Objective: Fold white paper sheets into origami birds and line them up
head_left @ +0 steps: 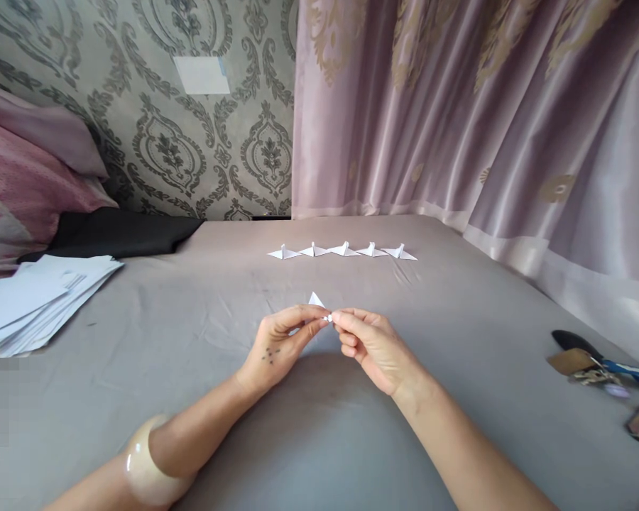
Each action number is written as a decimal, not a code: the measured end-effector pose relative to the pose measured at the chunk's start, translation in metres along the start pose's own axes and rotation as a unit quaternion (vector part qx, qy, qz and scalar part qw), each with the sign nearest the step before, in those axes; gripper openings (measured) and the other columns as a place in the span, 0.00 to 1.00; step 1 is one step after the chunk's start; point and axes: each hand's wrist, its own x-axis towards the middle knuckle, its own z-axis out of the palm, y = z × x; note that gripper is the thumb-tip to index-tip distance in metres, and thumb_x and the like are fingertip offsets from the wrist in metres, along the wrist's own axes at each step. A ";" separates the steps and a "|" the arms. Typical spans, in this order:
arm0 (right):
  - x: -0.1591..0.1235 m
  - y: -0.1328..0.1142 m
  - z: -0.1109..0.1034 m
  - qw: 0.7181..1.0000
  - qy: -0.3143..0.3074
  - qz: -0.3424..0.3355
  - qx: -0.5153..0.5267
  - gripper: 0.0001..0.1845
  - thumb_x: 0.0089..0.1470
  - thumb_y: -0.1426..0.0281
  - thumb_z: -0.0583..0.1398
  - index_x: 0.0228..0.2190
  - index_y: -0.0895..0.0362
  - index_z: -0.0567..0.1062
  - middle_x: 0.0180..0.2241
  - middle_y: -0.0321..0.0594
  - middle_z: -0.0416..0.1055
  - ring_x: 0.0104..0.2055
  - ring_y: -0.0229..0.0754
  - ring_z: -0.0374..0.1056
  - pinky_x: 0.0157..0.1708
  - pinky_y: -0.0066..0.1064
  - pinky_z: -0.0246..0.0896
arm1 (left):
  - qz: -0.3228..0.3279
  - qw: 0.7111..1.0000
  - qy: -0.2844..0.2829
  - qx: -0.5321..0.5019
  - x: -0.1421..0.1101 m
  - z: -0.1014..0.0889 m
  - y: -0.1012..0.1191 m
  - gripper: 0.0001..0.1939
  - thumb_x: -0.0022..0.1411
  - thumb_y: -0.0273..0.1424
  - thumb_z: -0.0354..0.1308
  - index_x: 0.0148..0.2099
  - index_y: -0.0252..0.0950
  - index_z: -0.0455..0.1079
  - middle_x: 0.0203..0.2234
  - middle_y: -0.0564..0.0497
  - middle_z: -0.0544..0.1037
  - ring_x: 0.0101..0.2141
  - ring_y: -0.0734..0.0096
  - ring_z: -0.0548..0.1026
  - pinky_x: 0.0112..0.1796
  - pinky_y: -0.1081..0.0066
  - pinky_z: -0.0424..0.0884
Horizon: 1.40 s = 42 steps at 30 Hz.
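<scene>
Between my two hands is a small folded white paper piece (316, 299), one pointed flap of it rising behind the fingers. My left hand (283, 344) pinches it between thumb and fingers. The fingertips of my right hand (371, 343) close on its near end, beside the left thumb; much of the paper is hidden by my fingers. Farther back on the grey sheet stand several folded paper figures (345, 249) in a row, each with two flat pointed wings and a small upright part.
At the left lies a stack of white paper sheets (42, 301), with a black cloth (122, 231) behind it. Keys with a brown tag (572, 360) lie at the right edge. A pink curtain (383, 128) and patterned wall (175, 142) bound the grey-sheeted surface (202, 291).
</scene>
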 end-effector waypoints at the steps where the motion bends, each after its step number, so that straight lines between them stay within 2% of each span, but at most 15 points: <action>1: 0.000 0.000 0.000 1.000 0.000 0.002 0.005 0.14 0.41 0.62 0.68 0.23 0.59 0.73 0.21 0.29 0.57 0.22 0.30 0.48 0.22 0.27 0.44 | -0.011 1.000 0.006 -0.009 0.000 0.001 0.000 0.06 0.61 0.32 0.60 0.38 0.36 0.77 0.35 0.49 0.82 0.36 0.66 0.79 0.39 0.71 0.76; 7: 0.000 0.001 0.003 1.000 0.025 0.004 -0.005 0.14 0.42 0.61 0.68 0.24 0.59 0.73 0.21 0.29 0.56 0.22 0.30 0.46 0.21 0.27 0.42 | -0.047 0.998 0.027 -0.031 0.000 0.003 0.001 0.05 0.58 0.32 0.63 0.36 0.36 0.77 0.32 0.51 0.82 0.34 0.67 0.79 0.38 0.73 0.76; 17: -0.001 0.005 0.004 0.998 0.062 0.004 -0.032 0.14 0.41 0.61 0.67 0.24 0.59 0.74 0.20 0.29 0.56 0.22 0.30 0.48 0.21 0.26 0.44 | -0.087 0.995 0.019 -0.038 0.001 0.004 0.001 0.06 0.57 0.32 0.63 0.35 0.36 0.78 0.32 0.50 0.82 0.35 0.67 0.79 0.38 0.73 0.76; 23: -0.001 0.006 0.008 0.991 0.111 -0.009 -0.080 0.12 0.41 0.62 0.65 0.21 0.58 0.72 0.19 0.30 0.58 0.20 0.29 0.48 0.18 0.27 0.43 | -0.109 0.994 0.004 0.000 0.000 0.004 0.006 0.07 0.58 0.34 0.62 0.35 0.36 0.78 0.31 0.50 0.81 0.34 0.67 0.78 0.33 0.74 0.74; 27: -0.001 0.008 0.009 0.986 0.134 0.004 -0.095 0.10 0.40 0.65 0.64 0.20 0.57 0.70 0.17 0.28 0.55 0.18 0.29 0.46 0.16 0.26 0.41 | -0.121 0.993 0.003 0.005 -0.001 0.006 0.008 0.08 0.58 0.35 0.62 0.35 0.36 0.78 0.31 0.50 0.82 0.33 0.67 0.78 0.33 0.74 0.74; 30: -0.001 0.008 0.008 0.990 0.121 0.011 -0.073 0.11 0.41 0.64 0.65 0.21 0.57 0.70 0.18 0.28 0.55 0.19 0.29 0.46 0.16 0.25 0.41 | -0.134 0.991 0.016 -0.007 -0.002 0.007 0.008 0.07 0.57 0.34 0.63 0.34 0.36 0.78 0.31 0.51 0.82 0.33 0.67 0.79 0.33 0.74 0.75; 34: -0.002 0.004 0.007 0.997 0.072 0.026 -0.029 0.12 0.42 0.64 0.64 0.22 0.58 0.69 0.21 0.29 0.55 0.20 0.28 0.47 0.16 0.23 0.41 | -0.148 0.988 0.028 -0.025 -0.002 0.008 0.006 0.07 0.57 0.34 0.63 0.35 0.37 0.78 0.31 0.51 0.82 0.34 0.67 0.79 0.34 0.75 0.75; 39: -0.002 0.000 0.004 0.998 0.025 0.053 0.008 0.13 0.41 0.65 0.65 0.20 0.58 0.66 0.22 0.30 0.57 0.20 0.27 0.46 0.16 0.23 0.40 | -0.131 0.990 0.025 -0.044 -0.002 0.008 0.007 0.06 0.57 0.33 0.63 0.34 0.37 0.77 0.31 0.52 0.82 0.34 0.68 0.78 0.37 0.75 0.74; 42: -0.002 -0.002 0.004 0.998 0.029 0.056 -0.006 0.13 0.42 0.65 0.64 0.19 0.58 0.66 0.21 0.30 0.57 0.20 0.28 0.46 0.16 0.23 0.40 | -0.117 0.992 0.021 -0.053 -0.003 0.008 0.007 0.06 0.59 0.33 0.62 0.34 0.36 0.77 0.32 0.51 0.81 0.35 0.68 0.78 0.39 0.74 0.74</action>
